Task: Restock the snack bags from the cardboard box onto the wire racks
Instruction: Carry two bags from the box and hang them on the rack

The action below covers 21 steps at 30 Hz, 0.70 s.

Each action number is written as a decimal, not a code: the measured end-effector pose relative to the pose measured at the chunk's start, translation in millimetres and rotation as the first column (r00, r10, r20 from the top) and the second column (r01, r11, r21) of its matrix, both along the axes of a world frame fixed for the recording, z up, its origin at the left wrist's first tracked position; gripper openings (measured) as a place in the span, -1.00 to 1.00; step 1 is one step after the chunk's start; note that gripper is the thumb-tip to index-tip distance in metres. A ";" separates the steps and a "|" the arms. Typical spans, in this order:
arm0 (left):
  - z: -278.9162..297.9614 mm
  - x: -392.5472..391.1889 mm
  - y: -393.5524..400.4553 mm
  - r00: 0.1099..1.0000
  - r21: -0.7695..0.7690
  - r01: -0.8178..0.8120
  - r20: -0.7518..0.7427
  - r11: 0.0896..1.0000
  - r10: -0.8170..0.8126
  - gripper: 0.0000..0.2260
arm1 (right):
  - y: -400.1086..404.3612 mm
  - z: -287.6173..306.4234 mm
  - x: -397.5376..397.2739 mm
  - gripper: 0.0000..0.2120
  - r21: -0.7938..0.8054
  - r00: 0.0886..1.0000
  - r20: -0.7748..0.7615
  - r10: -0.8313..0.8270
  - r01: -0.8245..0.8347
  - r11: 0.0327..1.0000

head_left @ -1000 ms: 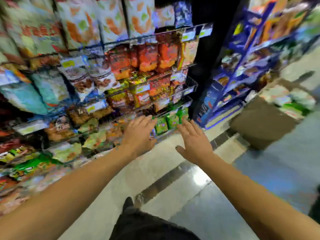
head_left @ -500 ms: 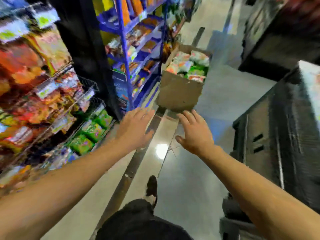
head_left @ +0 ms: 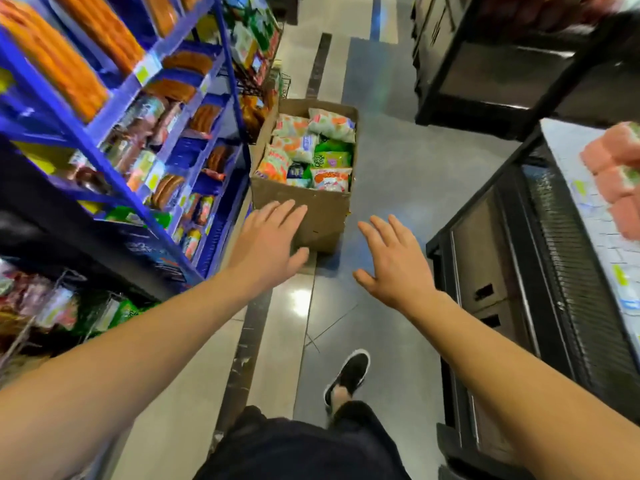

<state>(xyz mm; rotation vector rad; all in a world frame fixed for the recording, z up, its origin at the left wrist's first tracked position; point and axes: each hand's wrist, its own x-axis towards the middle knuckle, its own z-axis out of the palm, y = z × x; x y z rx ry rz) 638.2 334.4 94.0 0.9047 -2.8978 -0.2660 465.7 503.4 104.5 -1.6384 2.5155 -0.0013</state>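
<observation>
An open cardboard box stands on the aisle floor ahead, filled with snack bags in white, orange and green. My left hand reaches forward with flat, spread fingers, overlapping the box's near wall in the view; contact cannot be told. To the right of the box's near corner, my right hand is stretched out with spread fingers and holds nothing. The wire racks with hanging snacks show only at the lower left edge.
Blue metal shelving with packaged goods lines the left side up to the box. A black chest freezer stands close on the right, another dark cabinet farther back. The glossy tiled floor runs between them. My shoe steps forward.
My view has swung from the wire racks on the left to the aisle. The box has come from far off to just ahead of my hands, which stay empty and outstretched.
</observation>
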 end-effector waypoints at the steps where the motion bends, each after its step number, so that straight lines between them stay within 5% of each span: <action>1: -2.6 -16.4 -12.8 1.000 0.005 -0.007 -0.002 1.000 0.007 -0.34 | -12.3 -3.2 -15.4 -0.18 0.003 1.000 0.003 0.007 -0.007 1.000; 21: -66.4 -234.8 -270.3 0.959 0.138 -0.270 0.122 0.953 0.254 -0.33 | -327.3 -59.6 -304.1 -0.17 0.113 0.976 0.051 0.214 -0.218 0.969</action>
